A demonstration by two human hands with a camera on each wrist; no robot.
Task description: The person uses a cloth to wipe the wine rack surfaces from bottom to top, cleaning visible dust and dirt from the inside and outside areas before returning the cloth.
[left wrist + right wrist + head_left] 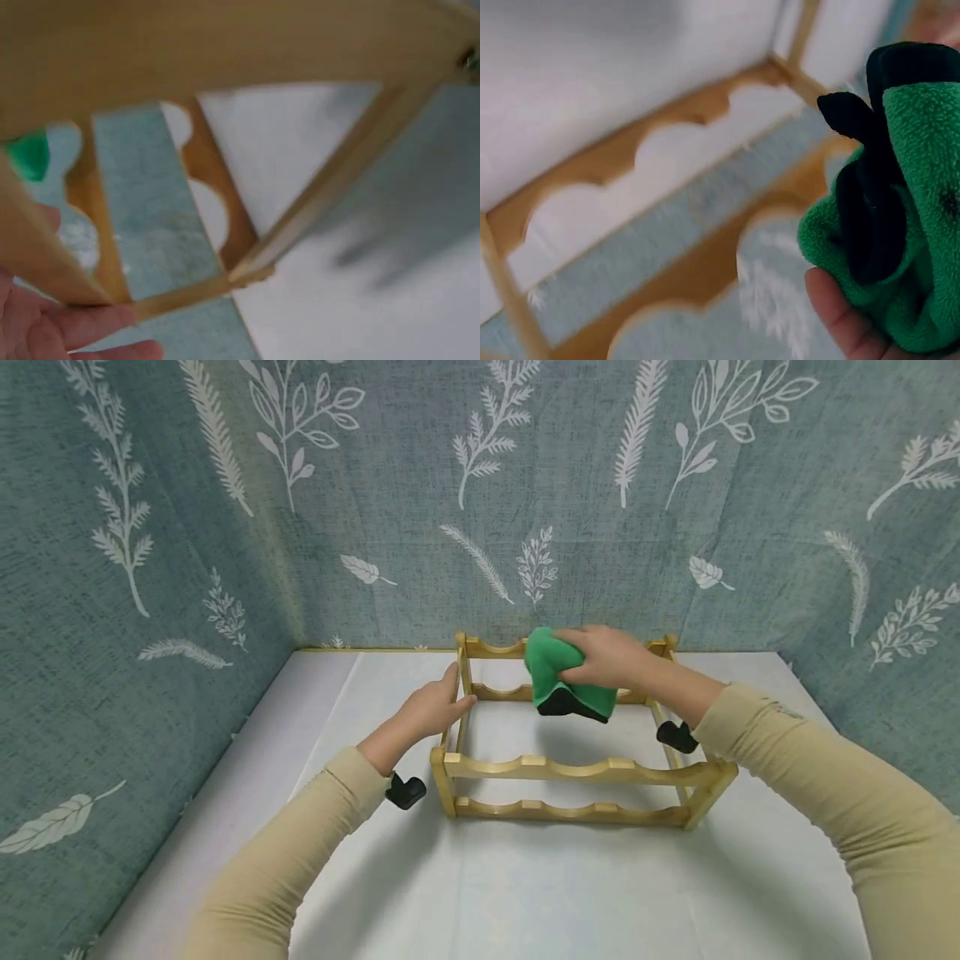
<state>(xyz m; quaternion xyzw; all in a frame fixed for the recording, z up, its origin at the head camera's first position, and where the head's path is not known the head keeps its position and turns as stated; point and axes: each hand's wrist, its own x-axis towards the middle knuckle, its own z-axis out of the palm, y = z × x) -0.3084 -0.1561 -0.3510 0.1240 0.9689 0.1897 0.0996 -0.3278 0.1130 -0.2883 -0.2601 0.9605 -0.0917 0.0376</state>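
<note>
currently, green-and-black cloth (551, 667) is grasped by right hand (609, 658) above wooden rack (534, 767), near its back rails (495, 651); rack, stood on white surface (525, 885), is pinched at left side rail (34, 251) by left hand (429, 706)

Right hand (606, 657) grips green-and-black cloth (550, 662) over wooden rack (534, 767), near back rails (498, 693); left hand (426, 706) holds rack at left; rack stands on white tabletop (510, 893).

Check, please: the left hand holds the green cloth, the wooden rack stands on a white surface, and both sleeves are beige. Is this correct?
Wrong hand: the right hand holds the green cloth, as the head view shows. The wooden rack stands on a white surface, and both sleeves are beige.
</note>
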